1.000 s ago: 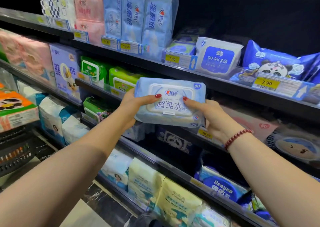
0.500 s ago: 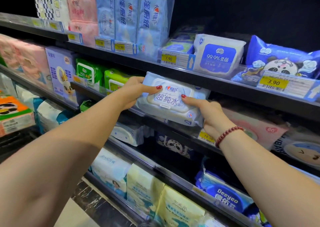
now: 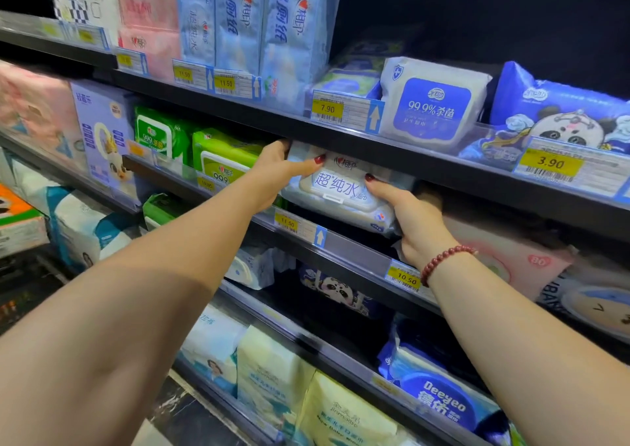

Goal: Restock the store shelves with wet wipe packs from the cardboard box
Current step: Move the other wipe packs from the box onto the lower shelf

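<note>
Gripping a pale blue wet wipe pack [image 3: 341, 191] at both ends, a person held it tilted in the mouth of the second shelf [image 3: 358, 253]. Its white flip lid and printed face were turned outward, and its back edge was tucked under the upper shelf [image 3: 426, 168]. The left hand [image 3: 272, 173] clasped the pack's left end, thumb laid across the front and the other fingers wrapped behind, out of sight. The right hand [image 3: 414, 220], a red bead bracelet [image 3: 446, 258] at its wrist, pinched the lower right corner, thumb on the face and fingers curled beneath. The pack sat above an 11.50 price tag [image 3: 288, 224], with green packs [image 3: 221, 159] just to its left and a pink pack [image 3: 511, 261] just to its right. Whether its underside rested on the shelf could not be told.

The step in hand appeared to be seating the pack in that gap. Done well, it would call for keeping both ends level so the soft pack did not buckle. It would also mean easing the pack straight back without knocking the green neighbours, and leaving its face square to the aisle above its tag. Fingers behind the pack would need to come clear before it met whatever lay deeper in. A white-and-blue pack [image 3: 433, 105] lay on the shelf above, and more stock filled the tiers below.
</note>
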The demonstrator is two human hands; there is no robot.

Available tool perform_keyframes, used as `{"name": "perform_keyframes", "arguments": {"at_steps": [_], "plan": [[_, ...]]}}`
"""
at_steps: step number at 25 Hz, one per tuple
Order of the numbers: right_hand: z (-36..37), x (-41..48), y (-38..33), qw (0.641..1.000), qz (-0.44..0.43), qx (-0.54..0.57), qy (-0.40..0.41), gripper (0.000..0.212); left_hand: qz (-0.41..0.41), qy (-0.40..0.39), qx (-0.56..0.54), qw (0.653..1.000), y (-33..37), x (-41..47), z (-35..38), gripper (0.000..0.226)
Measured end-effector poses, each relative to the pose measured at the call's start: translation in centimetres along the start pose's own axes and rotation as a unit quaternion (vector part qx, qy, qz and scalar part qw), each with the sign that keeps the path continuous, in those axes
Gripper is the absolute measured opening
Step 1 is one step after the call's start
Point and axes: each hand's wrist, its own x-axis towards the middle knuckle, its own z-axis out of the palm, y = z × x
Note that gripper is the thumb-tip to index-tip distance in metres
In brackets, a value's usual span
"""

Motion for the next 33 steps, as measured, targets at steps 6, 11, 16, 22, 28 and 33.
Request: {"name": "perform_keyframes", "arguments": {"at_steps": [6,11,16,22,28,33], "plan": [[-0.8,0.0,2.6,0.922,-0.148,-0.353,0.062,0.046,0.07,-0.02,0.175,0.982,-3.2,-1.1,-1.0,0.091],[-0.8,-0.9,2.8,0.873,-0.18,-0.445,0.089,0.083,0.065,-0.024,0.216,0.974,-4.3,-1.6,-0.9,0.103],[-1.6,-2.4,1.7,0.884,-0.152,-0.441,0.036,0.077,0.049,-0.014,0.29,0.956,-1.7,-3.6,-0.8,0.084],[-5.7,-8.6,0.8,0.874,-0.22,-0.433,-0.013,0.087,0.104,-0.005,0.371,0.923,0.3,-11.3,0.0,0.053],[-11.5,-18.3,3.2,0.781,-0.28,-0.557,-0.028,0.075,0.169,-0.125,0.425,0.88,0.1,-20.6,6.2,0.06],[-17.5,-24.5,7.8,0.76,-0.263,-0.594,-0.019,0.073,0.19,-0.19,0.446,0.854,-2.5,-27.2,11.1,0.065]]}}
